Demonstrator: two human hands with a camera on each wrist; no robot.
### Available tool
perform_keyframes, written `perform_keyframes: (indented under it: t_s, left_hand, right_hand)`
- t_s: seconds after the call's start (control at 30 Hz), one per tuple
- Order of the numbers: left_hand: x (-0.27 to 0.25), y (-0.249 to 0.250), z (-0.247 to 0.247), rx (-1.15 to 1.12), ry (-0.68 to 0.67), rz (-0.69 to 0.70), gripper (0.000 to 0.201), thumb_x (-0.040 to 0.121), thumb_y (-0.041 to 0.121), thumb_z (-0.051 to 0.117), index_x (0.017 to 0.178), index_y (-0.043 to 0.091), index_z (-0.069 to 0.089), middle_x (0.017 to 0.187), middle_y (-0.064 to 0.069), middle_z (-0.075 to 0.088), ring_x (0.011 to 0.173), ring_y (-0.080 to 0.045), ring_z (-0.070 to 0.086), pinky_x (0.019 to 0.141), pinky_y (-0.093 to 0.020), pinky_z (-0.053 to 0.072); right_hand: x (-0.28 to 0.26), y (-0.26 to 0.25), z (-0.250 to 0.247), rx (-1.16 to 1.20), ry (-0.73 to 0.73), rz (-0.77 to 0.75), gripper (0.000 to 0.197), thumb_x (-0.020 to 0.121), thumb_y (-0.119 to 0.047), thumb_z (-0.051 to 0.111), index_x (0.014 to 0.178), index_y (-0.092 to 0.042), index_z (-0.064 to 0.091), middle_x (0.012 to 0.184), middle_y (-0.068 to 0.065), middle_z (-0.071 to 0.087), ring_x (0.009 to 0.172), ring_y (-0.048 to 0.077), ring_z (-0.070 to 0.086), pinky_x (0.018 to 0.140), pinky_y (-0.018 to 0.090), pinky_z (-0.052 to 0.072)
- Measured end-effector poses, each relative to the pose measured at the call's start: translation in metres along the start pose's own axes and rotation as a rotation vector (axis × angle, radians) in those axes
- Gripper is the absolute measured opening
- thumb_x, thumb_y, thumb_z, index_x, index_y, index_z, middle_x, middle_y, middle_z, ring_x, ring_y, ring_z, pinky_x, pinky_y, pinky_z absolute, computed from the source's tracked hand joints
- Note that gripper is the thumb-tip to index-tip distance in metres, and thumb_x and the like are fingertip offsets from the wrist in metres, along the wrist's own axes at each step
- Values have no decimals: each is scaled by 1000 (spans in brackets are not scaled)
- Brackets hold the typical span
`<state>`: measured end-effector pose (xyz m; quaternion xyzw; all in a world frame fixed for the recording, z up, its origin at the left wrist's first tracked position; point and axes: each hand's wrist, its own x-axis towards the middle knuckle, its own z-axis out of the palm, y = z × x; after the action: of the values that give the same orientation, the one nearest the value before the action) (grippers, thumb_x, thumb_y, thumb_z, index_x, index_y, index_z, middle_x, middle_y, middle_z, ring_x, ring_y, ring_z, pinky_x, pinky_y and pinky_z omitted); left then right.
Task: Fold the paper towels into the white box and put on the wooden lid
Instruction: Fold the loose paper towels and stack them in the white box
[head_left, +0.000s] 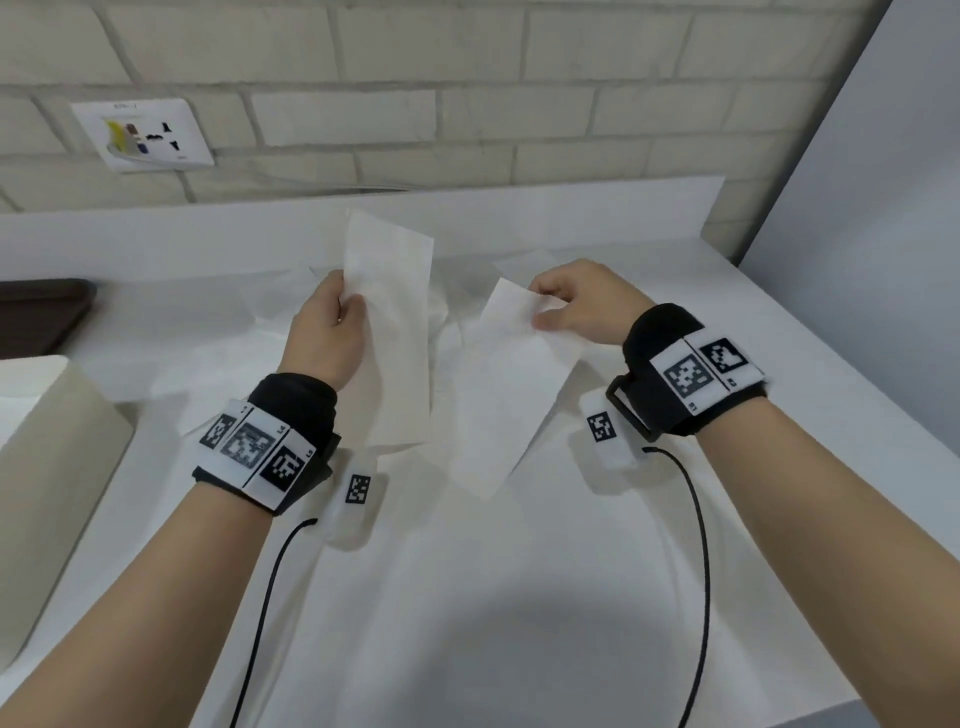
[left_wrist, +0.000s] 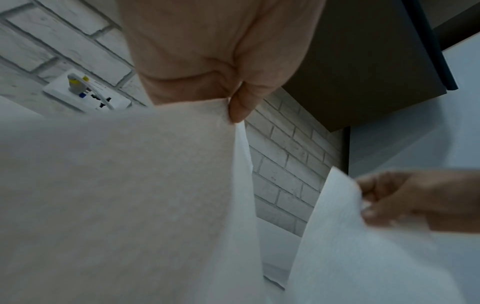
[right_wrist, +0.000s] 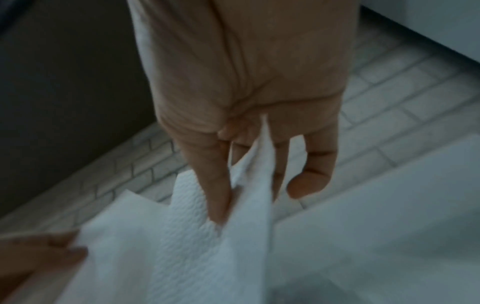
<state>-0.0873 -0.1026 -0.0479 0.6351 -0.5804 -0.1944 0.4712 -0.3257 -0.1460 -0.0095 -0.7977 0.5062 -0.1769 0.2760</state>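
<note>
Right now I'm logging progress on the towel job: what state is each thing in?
left hand: pinches a folded paper towel, held up off the counter.
right hand: pinches a second paper towel, lifted, hanging slanted.
white box: at the left edge, no lid on it.
wall socket: something plugged in.

The 2 paper towels, one (head_left: 387, 332) and the other (head_left: 511, 374), are showing as thin, matt white paper; in the right wrist view the sheet (right_wrist: 166, 242) is showing a fine embossed, dimpled texture. The surface (head_left: 519, 597) is appearing smooth, white and faintly glossy. The wall (head_left: 467, 78) is presenting rough, matt, pale brick with recessed joints. The wrist bands (head_left: 291, 415) are appearing as black, matt cloth carrying smooth white printed labels. The socket plate (head_left: 143, 135) is looking like smooth white plastic.
</note>
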Motion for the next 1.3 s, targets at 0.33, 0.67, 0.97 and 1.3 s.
perform_keyframes:
  t_s: [0.33,0.67,0.97,1.3]
  left_hand:
    - [-1,24,7,-256,-121,76,22,99,10,37,92,20,56,79,10,53,62,12,49,63,-2,36]
    - [-14,50,17,-651,-241,-113,23,97,20,43,96,26,66,88,5,65,78,-9,60,69,-20,47]
    - [-8,48,30,-747,-213,-170,26,95,33,47,115,20,56,114,3,64,103,-11,61,94,-29,48]
    - [-4,27,32,-430,-34,-85,29,93,2,46,119,13,50,109,0,60,100,-18,59,85,-26,48]
  right_hand:
    - [1,-61,-49,-3,-69,-345,4,91,-14,56,92,-15,60,94,-10,60,86,-7,53,85,10,36]
    - [35,-55,-40,279,18,-253,18,89,-10,59,74,-20,58,80,-5,60,77,7,56,84,23,42]
    - [48,-50,-35,320,54,-230,5,86,-10,63,86,-11,68,78,-3,64,81,18,56,83,29,45]
    - [90,20,-20,42,41,165,33,88,-5,55,122,-6,53,108,6,58,94,17,57,73,19,44]
